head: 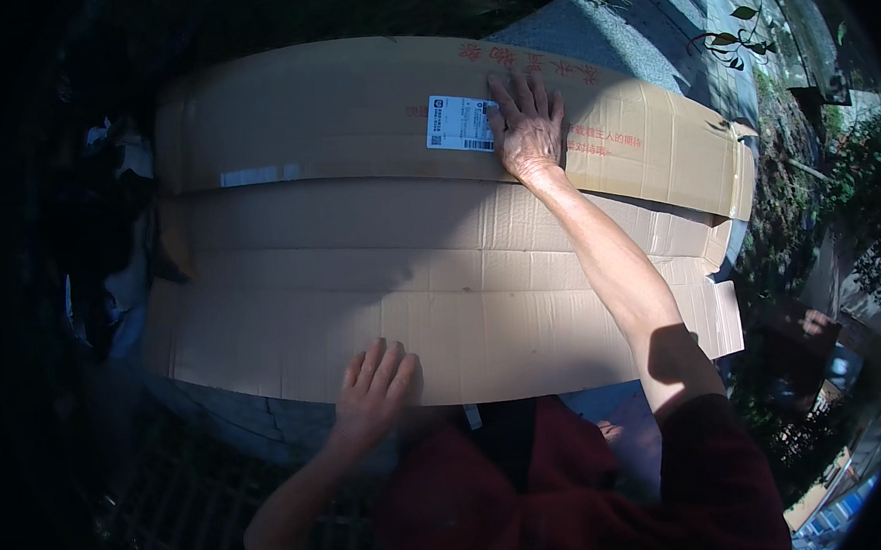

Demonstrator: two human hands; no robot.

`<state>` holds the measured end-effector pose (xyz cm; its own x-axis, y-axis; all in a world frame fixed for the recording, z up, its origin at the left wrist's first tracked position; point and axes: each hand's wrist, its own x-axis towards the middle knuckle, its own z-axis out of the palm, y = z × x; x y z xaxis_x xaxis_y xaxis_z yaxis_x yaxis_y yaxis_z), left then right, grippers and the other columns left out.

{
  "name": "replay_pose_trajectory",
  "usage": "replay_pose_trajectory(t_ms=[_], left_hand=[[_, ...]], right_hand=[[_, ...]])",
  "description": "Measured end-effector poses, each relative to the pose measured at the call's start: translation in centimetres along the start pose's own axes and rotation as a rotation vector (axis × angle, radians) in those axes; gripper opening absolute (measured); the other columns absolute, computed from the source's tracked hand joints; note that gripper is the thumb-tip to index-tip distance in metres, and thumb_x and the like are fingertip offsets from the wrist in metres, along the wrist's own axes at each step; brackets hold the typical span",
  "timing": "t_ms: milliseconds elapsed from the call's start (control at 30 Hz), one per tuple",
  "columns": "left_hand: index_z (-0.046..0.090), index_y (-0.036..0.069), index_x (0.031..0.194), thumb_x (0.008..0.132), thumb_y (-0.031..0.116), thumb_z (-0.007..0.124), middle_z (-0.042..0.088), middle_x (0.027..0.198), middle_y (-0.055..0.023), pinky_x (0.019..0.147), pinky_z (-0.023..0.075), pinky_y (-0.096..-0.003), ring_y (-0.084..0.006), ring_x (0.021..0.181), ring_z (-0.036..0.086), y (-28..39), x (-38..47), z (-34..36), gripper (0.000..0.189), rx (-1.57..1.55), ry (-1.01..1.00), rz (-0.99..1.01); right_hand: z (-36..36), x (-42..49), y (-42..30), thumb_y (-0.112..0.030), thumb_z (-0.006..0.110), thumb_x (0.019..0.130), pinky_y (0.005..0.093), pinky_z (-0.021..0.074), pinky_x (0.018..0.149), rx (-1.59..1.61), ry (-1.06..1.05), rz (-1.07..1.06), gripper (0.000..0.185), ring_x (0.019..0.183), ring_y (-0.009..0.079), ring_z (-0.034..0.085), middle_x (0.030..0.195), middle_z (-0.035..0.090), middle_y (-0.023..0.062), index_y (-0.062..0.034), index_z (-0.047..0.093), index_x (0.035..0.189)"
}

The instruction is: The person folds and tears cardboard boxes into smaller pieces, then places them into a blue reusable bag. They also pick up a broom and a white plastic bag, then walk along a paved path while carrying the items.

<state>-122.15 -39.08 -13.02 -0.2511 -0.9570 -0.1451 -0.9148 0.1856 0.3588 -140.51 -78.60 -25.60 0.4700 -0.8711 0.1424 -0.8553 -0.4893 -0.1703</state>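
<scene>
A large flattened cardboard box [321, 274] spreads out in front of me, crossed by long fold lines. Its far panel [290, 111] overlaps the inner side and carries red printing and a white shipping label [459, 123] with writing. My right hand [528, 125] lies on that far panel, fingers spread a little, partly covering the label's right end. At the near edge, my left hand [377, 386] rests its fingers on top of the cardboard. The left thumb is hidden, so a pinch on the edge cannot be made out.
Grey paving [585, 36] shows beyond the cardboard. Leafy stems [742, 35] hang at the upper right, with plants [853, 171] along the right side. A dark grate [191, 512] lies at the lower left. Shaded bags or sheeting [124, 157] sit at the left.
</scene>
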Motion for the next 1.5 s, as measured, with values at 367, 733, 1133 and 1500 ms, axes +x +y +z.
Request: replay_pose_trajectory(t_ms=[367,733,1133,1500], left_hand=[[0.064,0.009,0.086,0.084,0.068,0.065,0.072,0.089,-0.0074,0.099,0.0461,-0.0464,-0.0240,0.090,0.068,-11.4,24.3,-6.9,0.059,0.096,0.091,0.090],[0.058,0.008,0.071,0.079,0.016,0.079,0.051,0.080,-0.0084,0.070,0.0412,-0.0444,-0.0276,0.078,0.054,-16.0,29.9,2.8,0.024,-0.129,0.508,0.115],[0.062,0.006,0.110,0.085,0.025,0.077,0.058,0.118,-0.0152,0.094,0.0406,-0.0545,-0.0347,0.112,0.054,-13.5,26.4,-2.7,0.035,0.015,0.334,-0.229],[0.042,0.008,0.154,0.098,0.044,0.061,0.033,0.163,-0.0210,0.115,0.0220,-0.0643,-0.0421,0.150,0.030,-12.2,13.9,5.1,0.069,0.155,0.284,-0.640]], right_hand=[[-1.8,1.2,2.1,-0.033,0.057,0.099,0.0611,0.0144,0.122,0.090,-0.157,-0.126,0.058,0.151,0.0384,0.023,0.161,0.033,0.0150,-0.0258,0.044,0.154],[-7.5,2.9,3.6,-0.025,0.063,0.091,0.0495,0.0361,0.113,0.188,-0.329,-0.026,0.048,0.131,0.0408,0.050,0.144,0.052,0.0210,-0.0067,0.063,0.135],[-3.9,-5.4,-1.5,-0.029,0.060,0.093,0.0568,0.0174,0.122,0.010,-0.173,0.218,0.069,0.151,0.0391,0.022,0.160,0.031,0.0206,-0.0025,0.038,0.153],[-3.6,-9.0,-1.0,-0.035,0.058,0.096,0.0593,0.0150,0.123,0.024,-0.213,0.073,0.073,0.153,0.0440,0.019,0.163,0.026,0.0250,0.0017,0.033,0.154]])
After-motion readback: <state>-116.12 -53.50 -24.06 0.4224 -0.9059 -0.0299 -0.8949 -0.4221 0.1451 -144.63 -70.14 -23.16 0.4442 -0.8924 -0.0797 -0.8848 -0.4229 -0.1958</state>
